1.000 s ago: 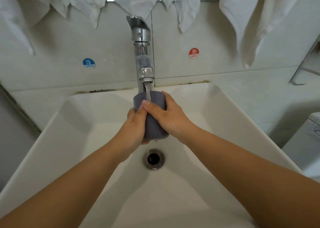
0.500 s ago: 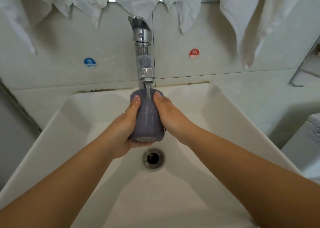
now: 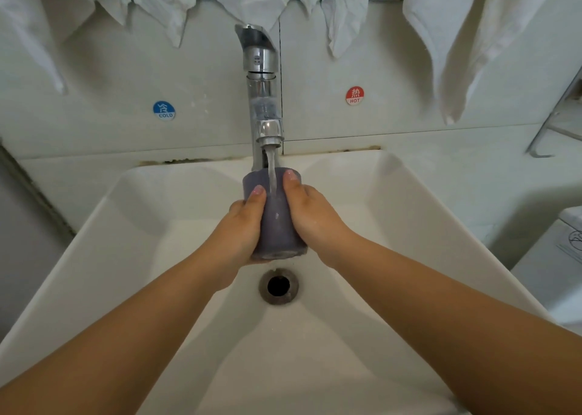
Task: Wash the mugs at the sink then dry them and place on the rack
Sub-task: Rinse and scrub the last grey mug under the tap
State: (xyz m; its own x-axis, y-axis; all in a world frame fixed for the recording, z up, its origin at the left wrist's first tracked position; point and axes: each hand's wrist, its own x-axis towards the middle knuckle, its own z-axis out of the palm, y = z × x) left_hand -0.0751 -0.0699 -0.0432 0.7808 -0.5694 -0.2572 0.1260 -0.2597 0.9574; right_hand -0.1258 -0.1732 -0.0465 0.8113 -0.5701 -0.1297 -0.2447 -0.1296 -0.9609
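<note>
Head view is showing a purple mug (image 3: 277, 222) sitting in the grip of both hands. Left hand (image 3: 242, 225) and right hand (image 3: 310, 213) are wrapping around its sides. Water (image 3: 271, 175) is running onto it from the tap (image 3: 263, 99) above the grip. Below the grip, the drain (image 3: 278, 286) is sitting in the white sink (image 3: 409, 213).

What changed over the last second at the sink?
The right hand slid off the front of the mug to grip its right side, thumb up by the rim. The left hand keeps hold on the left, thumb now on the front. Tap still runs onto the mug, same spot over the drain.
</note>
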